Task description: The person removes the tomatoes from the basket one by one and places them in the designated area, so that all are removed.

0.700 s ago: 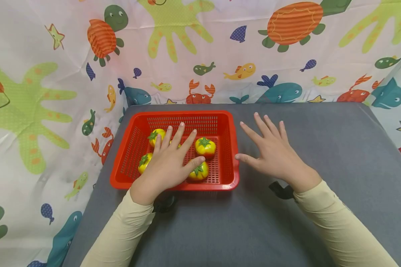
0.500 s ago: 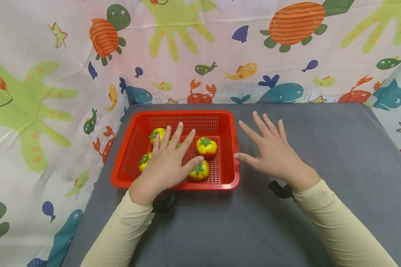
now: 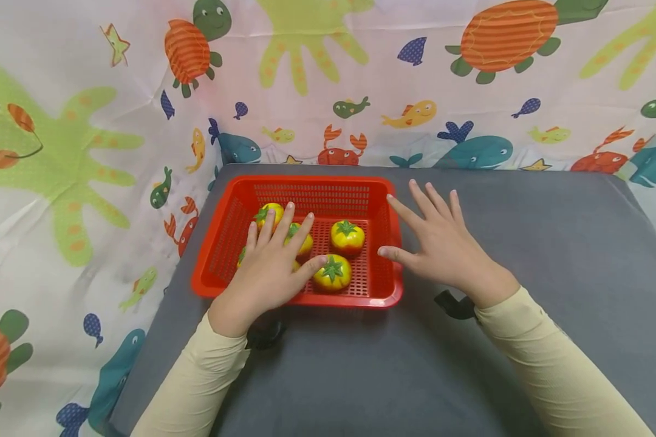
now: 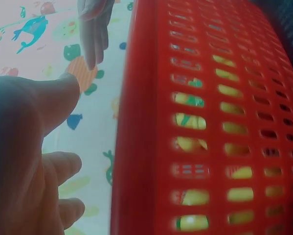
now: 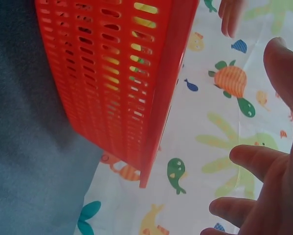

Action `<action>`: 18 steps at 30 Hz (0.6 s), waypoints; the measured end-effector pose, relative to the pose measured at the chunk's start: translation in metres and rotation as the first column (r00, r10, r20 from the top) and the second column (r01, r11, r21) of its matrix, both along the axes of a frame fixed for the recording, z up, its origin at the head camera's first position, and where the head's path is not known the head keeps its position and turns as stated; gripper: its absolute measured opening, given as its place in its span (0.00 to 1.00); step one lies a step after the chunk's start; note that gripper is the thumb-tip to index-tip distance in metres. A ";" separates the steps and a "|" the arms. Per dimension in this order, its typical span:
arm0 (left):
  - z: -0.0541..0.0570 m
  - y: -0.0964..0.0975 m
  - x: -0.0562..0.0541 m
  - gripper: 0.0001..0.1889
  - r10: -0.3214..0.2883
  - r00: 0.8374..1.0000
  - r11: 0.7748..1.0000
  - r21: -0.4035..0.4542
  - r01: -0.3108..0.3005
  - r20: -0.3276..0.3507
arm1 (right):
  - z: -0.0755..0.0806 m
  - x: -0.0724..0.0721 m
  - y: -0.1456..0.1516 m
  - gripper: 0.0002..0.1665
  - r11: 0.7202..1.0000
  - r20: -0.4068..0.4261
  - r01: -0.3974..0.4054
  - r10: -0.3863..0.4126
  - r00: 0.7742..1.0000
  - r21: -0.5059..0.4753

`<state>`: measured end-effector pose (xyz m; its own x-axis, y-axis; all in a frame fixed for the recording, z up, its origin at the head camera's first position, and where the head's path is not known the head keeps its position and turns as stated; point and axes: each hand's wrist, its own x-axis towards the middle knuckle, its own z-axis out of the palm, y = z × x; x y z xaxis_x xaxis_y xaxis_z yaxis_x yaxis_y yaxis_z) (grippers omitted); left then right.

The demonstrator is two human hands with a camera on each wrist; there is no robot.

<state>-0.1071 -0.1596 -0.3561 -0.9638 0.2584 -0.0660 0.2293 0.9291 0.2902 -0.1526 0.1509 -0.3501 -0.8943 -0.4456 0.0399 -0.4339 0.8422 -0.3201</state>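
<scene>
A red plastic basket point(image 3: 379, 297) with slotted walls stands on the grey table. Inside it lie several glossy yellow-and-red toy tomatoes point(image 3: 347, 237) with green star-shaped tops. My left hand point(image 3: 270, 267) hovers palm down over the basket's front left part, fingers spread, holding nothing. It hides part of the tomatoes on the left. Over the basket's right rim is my right hand point(image 3: 448, 249), its fingers also spread and nothing in them; thumb and fingertip overlap the rim in the head view. Both wrist views show the hands apart from the basket wall point(image 4: 146, 122).
The grey tabletop point(image 3: 568, 261) stretches to the right of the basket and in front of it. A white curtain point(image 3: 300, 115) printed with sea animals hangs behind and at both sides. Black straps point(image 3: 456, 304) circle the wrists.
The head view has turned slightly left, so basket and curtain appear farther right. Relative to the basket, both hands have drifted a little left, still spread.
</scene>
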 end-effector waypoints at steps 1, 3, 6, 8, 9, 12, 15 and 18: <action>0.000 -0.002 0.001 0.47 0.006 1.000 1.000 -0.001 -0.006 -0.001 | 0.001 -0.001 -0.002 0.60 1.000 0.002 -0.006 0.006 1.000 0.005; 0.000 -0.007 0.002 0.47 0.018 1.000 1.000 -0.005 -0.018 -0.002 | 0.002 -0.002 -0.007 0.60 1.000 0.005 -0.016 0.016 1.000 0.011; -0.001 -0.016 0.003 0.47 0.038 0.999 0.999 0.000 -0.038 0.002 | 0.004 -0.005 -0.014 0.60 0.999 0.007 -0.034 0.034 0.999 0.024; -0.003 -0.022 0.003 0.47 0.056 0.998 0.998 0.005 -0.056 0.009 | 0.004 -0.008 -0.018 0.60 0.999 0.001 -0.046 0.046 0.999 0.029; -0.003 -0.025 0.003 0.47 0.065 0.998 0.998 0.010 -0.065 0.015 | 0.004 -0.009 -0.020 0.60 0.998 -0.002 -0.052 0.052 0.999 0.030; -0.006 -0.035 0.003 0.47 0.086 0.996 0.996 0.022 -0.087 0.031 | 0.003 -0.014 -0.027 0.59 0.997 -0.007 -0.072 0.072 0.997 0.031; -0.009 -0.044 0.003 0.47 0.106 0.993 0.994 0.034 -0.108 0.044 | 0.002 -0.017 -0.034 0.59 0.996 0.003 -0.086 0.086 0.996 0.029; -0.011 -0.054 0.005 0.47 0.128 0.991 0.991 0.045 -0.130 0.048 | 0.002 -0.021 -0.041 0.59 0.994 0.043 -0.106 0.105 0.994 0.018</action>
<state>-0.1026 -0.2136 -0.3672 -0.9855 0.1363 -0.1008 0.0943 0.9348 0.3425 -0.1733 0.1096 -0.3477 -0.8429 -0.5380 -0.0072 -0.5072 0.7989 -0.3231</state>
